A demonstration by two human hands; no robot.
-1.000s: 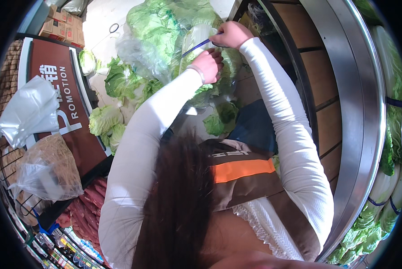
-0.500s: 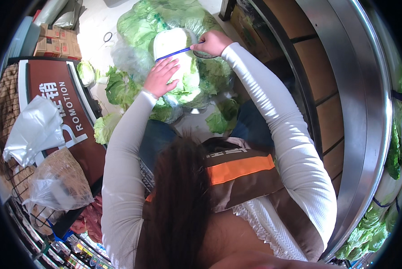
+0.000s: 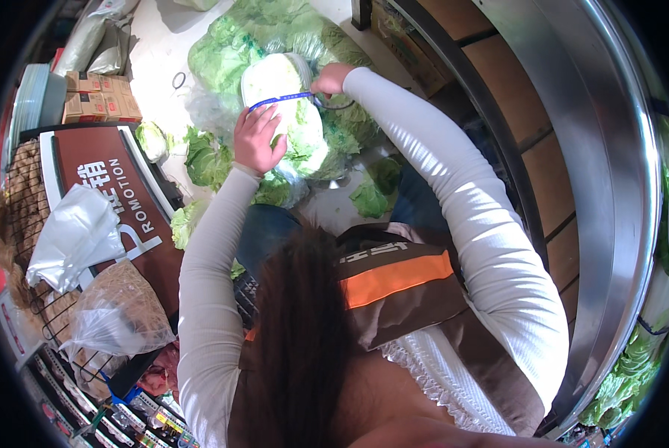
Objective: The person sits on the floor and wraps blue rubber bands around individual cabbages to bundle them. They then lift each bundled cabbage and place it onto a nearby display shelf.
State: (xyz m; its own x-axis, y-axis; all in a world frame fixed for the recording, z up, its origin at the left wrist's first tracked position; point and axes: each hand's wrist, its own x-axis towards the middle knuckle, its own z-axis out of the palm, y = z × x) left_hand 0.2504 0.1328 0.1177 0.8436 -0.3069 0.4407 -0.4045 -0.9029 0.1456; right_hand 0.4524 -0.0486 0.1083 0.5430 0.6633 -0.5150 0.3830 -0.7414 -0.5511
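A pale napa cabbage lies lengthwise on a plastic bag of green cabbages on the floor in front of me. Blue printed tape stretches across its middle. My left hand rests on the cabbage's left side with fingers outstretched and slightly apart, their tips at the tape's left end. On the right side, my right hand pinches the tape, fingers closed. A tape roll shows as a ring just below that hand, partly hidden.
Loose leaves and a small cabbage lie to the left, beside a brown sign board with plastic bags on it. Another ring is on the floor. Small cartons stand behind. A metal counter edge curves along the right.
My left hand has drawn slightly down and left, its fingers less flat over the cabbage. The right hand has shifted a little left in view, and the tape lies more level across the cabbage.
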